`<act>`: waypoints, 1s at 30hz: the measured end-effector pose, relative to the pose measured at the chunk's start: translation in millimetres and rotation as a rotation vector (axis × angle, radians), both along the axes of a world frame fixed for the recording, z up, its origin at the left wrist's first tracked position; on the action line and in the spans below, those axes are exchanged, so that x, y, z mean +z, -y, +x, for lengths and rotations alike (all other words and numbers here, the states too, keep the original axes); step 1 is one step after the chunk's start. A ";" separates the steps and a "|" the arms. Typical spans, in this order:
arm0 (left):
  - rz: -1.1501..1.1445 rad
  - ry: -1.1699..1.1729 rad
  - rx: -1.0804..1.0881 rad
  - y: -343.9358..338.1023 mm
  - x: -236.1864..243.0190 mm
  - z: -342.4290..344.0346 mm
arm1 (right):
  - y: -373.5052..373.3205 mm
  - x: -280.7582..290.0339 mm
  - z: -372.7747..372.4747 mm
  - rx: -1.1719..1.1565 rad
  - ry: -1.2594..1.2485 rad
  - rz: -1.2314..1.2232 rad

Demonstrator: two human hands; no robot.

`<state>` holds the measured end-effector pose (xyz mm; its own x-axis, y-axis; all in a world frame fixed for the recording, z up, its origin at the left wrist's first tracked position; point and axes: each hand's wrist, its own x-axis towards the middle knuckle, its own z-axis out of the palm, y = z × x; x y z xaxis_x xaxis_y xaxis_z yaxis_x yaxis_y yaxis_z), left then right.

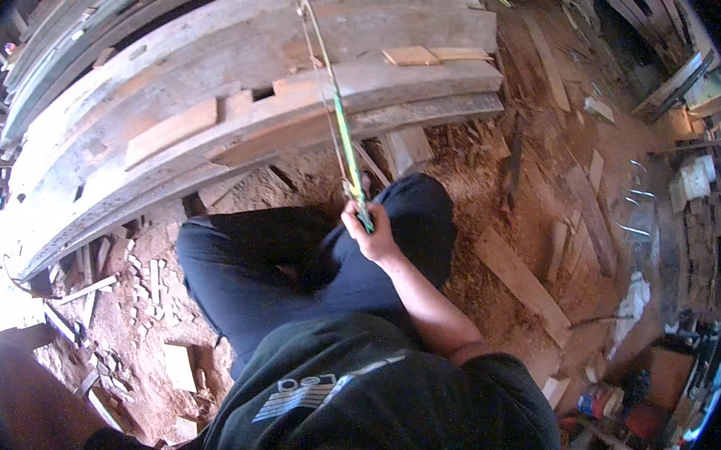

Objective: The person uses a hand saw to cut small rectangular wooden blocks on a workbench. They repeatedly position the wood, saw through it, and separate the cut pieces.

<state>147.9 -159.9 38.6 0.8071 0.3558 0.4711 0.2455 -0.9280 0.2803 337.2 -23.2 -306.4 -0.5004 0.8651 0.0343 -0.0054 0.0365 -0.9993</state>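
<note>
My right hand (369,230) is wrapped round the near end of a slim bow saw (339,107) with a green and yellow frame. The saw points up and away from me, a thin blade or wire running along its left side. Its far tip lies over thick grey planks (378,25), but whether it touches them I cannot tell. My left forearm (41,394) reaches out at the lower left and passes out of the picture, so the left hand does not show. My crossed legs (263,259) in dark trousers are under the saw hand.
Thin wood strips (414,56) and a pale board piece (171,131) lie on the planks. Small cut blocks (149,288) litter the dusty floor at left. Boards (522,286) and shavings lie at right, near stacked timber (706,247) and a small tub (598,403).
</note>
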 end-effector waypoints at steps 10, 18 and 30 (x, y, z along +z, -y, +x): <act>0.017 -0.019 -0.017 -5.0 -5.7 -5.3 | -2.8 4.2 1.4 -0.003 -0.091 0.012; -0.008 0.004 0.033 -1.2 -5.5 -2.0 | -6.4 4.9 2.6 0.018 -0.117 -0.033; -0.007 0.325 0.196 -5.3 -18.4 -7.1 | -8.7 12.5 1.5 0.048 -0.128 -0.102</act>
<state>140.8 -154.6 20.1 0.5323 0.4926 0.6884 0.3153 -0.8701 0.3788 338.8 -14.5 -293.9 -0.5386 0.8425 0.0135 -0.1320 -0.0685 -0.9889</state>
